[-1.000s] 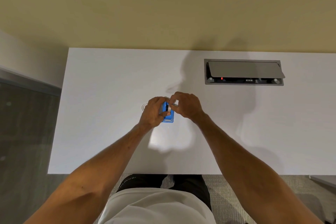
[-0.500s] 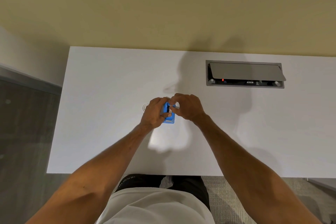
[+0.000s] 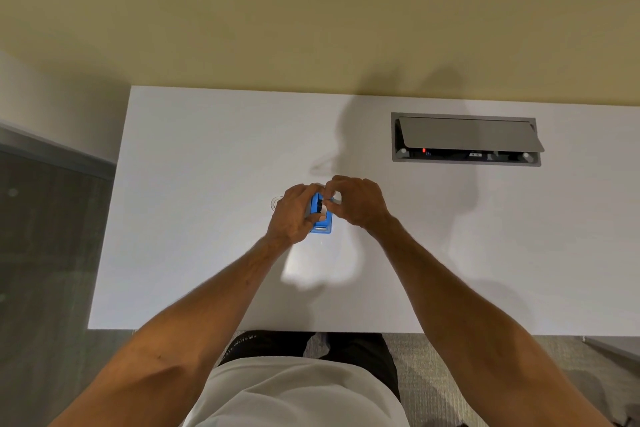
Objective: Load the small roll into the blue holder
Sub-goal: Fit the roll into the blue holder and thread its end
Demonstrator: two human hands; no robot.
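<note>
The blue holder (image 3: 322, 224) is held over the middle of the white table (image 3: 194, 184). My left hand (image 3: 292, 215) wraps around its left side, thumb across its lower part. My right hand (image 3: 356, 203) pinches at the holder's top, where a small dark part (image 3: 319, 206) shows between the fingertips. A whitish bit (image 3: 336, 198) sits by my right fingers; I cannot tell whether this is the small roll. Most of the holder's upper half is hidden by my fingers.
A small clear ring (image 3: 277, 202) lies on the table just left of my left hand. A grey cable box with its lid raised (image 3: 465, 139) is set into the table at the back right. The table's left edge drops to dark floor.
Both hands stay together on the holder with only small finger shifts. The holder appears slightly lower between the hands than a second ago.
</note>
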